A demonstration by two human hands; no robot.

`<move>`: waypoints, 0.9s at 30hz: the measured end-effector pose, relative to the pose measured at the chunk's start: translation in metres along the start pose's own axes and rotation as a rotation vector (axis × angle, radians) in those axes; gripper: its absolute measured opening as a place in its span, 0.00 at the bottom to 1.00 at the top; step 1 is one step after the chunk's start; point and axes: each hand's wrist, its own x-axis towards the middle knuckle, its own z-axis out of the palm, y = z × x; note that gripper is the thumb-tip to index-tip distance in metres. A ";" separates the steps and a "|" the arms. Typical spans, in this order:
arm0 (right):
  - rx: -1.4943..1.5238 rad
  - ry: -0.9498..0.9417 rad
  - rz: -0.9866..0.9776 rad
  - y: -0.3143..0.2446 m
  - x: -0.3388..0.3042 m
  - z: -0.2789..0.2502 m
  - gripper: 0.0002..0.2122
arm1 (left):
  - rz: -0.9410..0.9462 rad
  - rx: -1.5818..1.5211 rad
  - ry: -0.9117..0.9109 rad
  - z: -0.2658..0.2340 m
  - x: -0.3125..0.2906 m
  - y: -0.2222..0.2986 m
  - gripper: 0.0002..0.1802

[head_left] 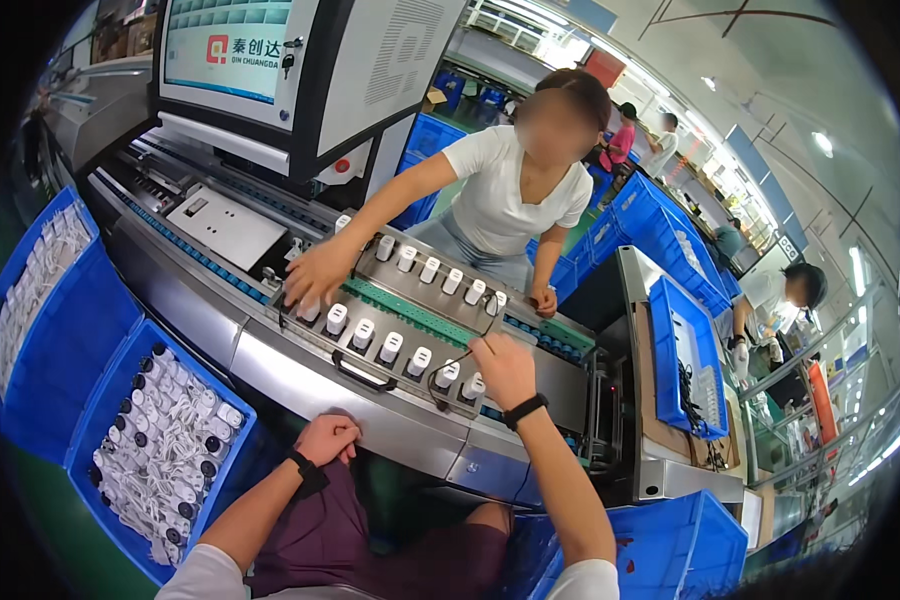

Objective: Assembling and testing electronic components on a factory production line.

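My right hand (505, 368) reaches over the right end of a metal fixture tray (410, 375), its fingers pinching a thin black cable (438, 376). The cable loops down among the nearest chargers. White plug chargers (391, 347) stand upright in two rows on the tray, on either side of a green strip (410, 308). My left hand (328, 437) rests on my thigh by the machine's front edge, fingers curled and holding nothing I can see. Across from me a co-worker's hand (315, 275) touches the left end of the near row.
A blue bin (238, 395) of white corded parts stands at my lower left, with another blue bin (75, 300) behind it. A machine with a screen (225, 50) rises at the back left. A blue tray (670, 400) with black cables lies to the right.
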 end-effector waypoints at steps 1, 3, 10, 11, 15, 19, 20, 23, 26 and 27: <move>0.033 0.010 0.076 0.007 0.000 0.017 0.05 | 0.003 0.025 0.003 0.001 -0.001 0.003 0.13; 0.071 0.018 0.151 0.019 0.000 0.042 0.04 | 0.009 0.075 0.011 0.001 -0.003 0.008 0.13; 0.083 -0.274 0.316 0.045 0.009 0.084 0.04 | -0.024 0.070 0.016 0.001 -0.007 0.013 0.13; 0.086 -0.277 0.317 0.049 0.009 0.087 0.04 | -0.025 0.068 0.018 0.001 -0.007 0.012 0.13; 0.195 -0.214 0.303 0.060 0.012 0.095 0.02 | -0.018 0.024 0.009 0.000 -0.003 0.005 0.12; 0.238 -0.259 0.244 0.063 0.017 0.099 0.02 | -0.009 0.004 0.017 0.000 -0.003 0.000 0.12; 0.211 -0.268 0.249 0.061 0.017 0.101 0.02 | -0.011 0.008 0.015 0.000 -0.002 0.001 0.12; 0.159 -0.284 0.266 0.058 0.019 0.106 0.03 | -0.006 0.015 0.011 0.002 -0.001 0.003 0.12; 0.026 -0.349 0.262 0.050 0.024 0.102 0.04 | -0.001 0.025 0.021 0.001 -0.001 0.003 0.12; 0.027 -0.348 0.267 0.048 0.024 0.103 0.04 | 0.005 0.027 0.026 0.002 -0.001 0.003 0.12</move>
